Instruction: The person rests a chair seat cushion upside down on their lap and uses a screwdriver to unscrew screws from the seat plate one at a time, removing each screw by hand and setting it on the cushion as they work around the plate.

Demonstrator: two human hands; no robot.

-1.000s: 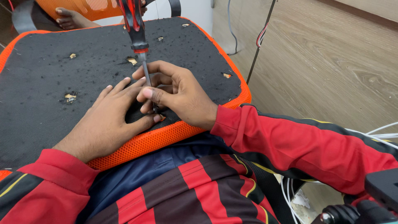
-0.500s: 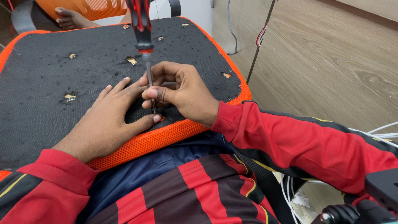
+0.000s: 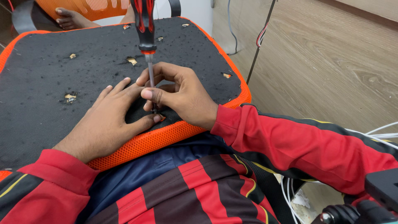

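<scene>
An upturned chair seat (image 3: pixel 49 79) with black fabric underside and orange mesh rim rests on my lap. My left hand (image 3: pixel 105 122) lies flat on the black fabric, fingers spread, thumb beside a small hole near the front edge. My right hand (image 3: pixel 178 93) pinches the metal shaft of a red-and-black handled screwdriver (image 3: pixel 145 29), which stands nearly upright with its tip down at that hole, between the two hands. The tip itself is hidden by my fingers.
Several torn holes (image 3: pixel 69 98) showing pale wood dot the black fabric. Another person's bare foot (image 3: pixel 70 17) rests beyond the seat's far edge. Wood-pattern floor (image 3: pixel 331 62) lies to the right, with loose wires (image 3: pixel 261 39) and white cables (image 3: pixel 381 130).
The screwdriver has swung from a lean to nearly upright, and my right hand has shifted a little with it. My left hand has stayed flat in place.
</scene>
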